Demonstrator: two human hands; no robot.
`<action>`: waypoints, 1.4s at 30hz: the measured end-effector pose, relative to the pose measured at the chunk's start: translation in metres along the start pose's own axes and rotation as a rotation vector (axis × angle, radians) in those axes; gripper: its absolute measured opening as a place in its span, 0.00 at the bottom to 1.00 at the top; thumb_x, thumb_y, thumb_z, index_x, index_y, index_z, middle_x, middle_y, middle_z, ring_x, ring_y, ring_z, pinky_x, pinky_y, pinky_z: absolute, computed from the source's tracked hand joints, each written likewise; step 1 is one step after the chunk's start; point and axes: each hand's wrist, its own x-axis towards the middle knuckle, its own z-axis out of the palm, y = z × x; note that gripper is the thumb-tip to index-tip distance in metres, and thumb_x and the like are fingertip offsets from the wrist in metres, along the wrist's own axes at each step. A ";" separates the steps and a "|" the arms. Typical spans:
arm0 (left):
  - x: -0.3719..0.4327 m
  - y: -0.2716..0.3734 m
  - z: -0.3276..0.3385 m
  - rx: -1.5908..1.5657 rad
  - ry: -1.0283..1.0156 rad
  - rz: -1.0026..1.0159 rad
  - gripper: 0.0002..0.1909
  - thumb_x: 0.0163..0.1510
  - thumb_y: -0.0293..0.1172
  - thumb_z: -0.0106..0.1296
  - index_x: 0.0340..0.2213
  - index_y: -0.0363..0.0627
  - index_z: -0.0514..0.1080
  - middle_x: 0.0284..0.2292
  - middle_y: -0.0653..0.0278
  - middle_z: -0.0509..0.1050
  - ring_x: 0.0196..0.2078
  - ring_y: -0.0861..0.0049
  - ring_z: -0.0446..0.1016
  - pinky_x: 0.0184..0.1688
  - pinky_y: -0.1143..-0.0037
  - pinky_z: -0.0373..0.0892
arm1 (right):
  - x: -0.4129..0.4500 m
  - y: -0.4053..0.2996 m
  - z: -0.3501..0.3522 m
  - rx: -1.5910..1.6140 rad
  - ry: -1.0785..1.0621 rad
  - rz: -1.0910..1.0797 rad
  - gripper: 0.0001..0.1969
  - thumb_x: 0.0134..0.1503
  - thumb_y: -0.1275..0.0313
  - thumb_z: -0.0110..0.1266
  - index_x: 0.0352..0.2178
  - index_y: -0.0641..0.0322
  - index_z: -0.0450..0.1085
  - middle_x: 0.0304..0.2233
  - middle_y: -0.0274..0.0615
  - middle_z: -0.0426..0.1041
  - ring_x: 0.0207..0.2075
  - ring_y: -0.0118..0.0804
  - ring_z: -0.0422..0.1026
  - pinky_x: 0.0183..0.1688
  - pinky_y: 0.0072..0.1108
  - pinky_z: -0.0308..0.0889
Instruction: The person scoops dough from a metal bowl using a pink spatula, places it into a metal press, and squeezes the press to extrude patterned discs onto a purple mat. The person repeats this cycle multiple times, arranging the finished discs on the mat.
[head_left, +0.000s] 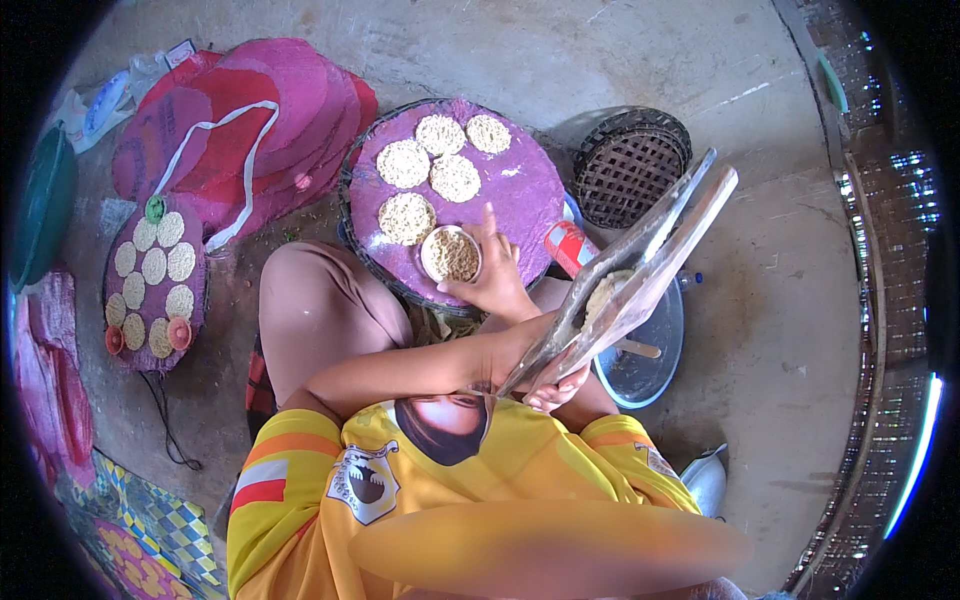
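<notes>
My left hand (559, 391) grips the lower ends of a long two-piece wooden press (637, 281), tilted up to the right, with pale dough (604, 297) between its halves. My left forearm crosses over my right arm. My right hand (496, 271) rests on a round tray covered in purple woven cloth (525, 195), its thumb and palm around a white ring mould (429, 270) filled with thin noodle strands (454, 256). Its index finger points away from me. Several round noodle cakes (406, 218) lie on the cloth beyond and to the left of the mould.
A red can (568, 246) stands right of the tray, near a dark woven basket (632, 169). A basin (645, 371) with a wooden stick (637, 347) is under the press. At left are stacked pink and red cloth rounds (300, 112) and a smaller purple board (169, 292) with more cakes.
</notes>
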 end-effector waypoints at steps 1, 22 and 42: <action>0.000 -0.002 0.001 0.049 0.016 0.028 0.23 0.49 0.48 0.38 0.20 0.35 0.63 0.12 0.58 0.61 0.12 0.74 0.59 0.16 0.77 0.58 | 0.002 0.004 -0.005 0.283 -0.011 0.098 0.58 0.30 0.58 0.65 0.56 0.62 0.32 0.47 0.49 0.59 0.51 0.50 0.54 0.54 0.39 0.43; -0.030 -0.017 -0.046 -0.178 0.432 -0.131 0.36 0.48 0.64 0.24 0.21 0.38 0.64 0.14 0.60 0.62 0.15 0.75 0.61 0.18 0.78 0.59 | -0.041 0.046 -0.121 1.397 0.550 0.042 0.38 0.44 0.41 0.45 0.45 0.62 0.55 0.34 0.48 0.67 0.34 0.39 0.68 0.36 0.30 0.66; -0.171 0.063 0.022 1.100 2.051 0.603 0.43 0.44 0.60 0.43 0.55 0.54 0.43 0.44 0.60 0.64 0.17 0.87 0.59 0.15 0.87 0.56 | -0.087 0.017 -0.148 0.674 1.025 -0.075 0.21 0.46 0.59 0.52 0.35 0.65 0.61 0.21 0.40 0.65 0.19 0.28 0.64 0.21 0.17 0.63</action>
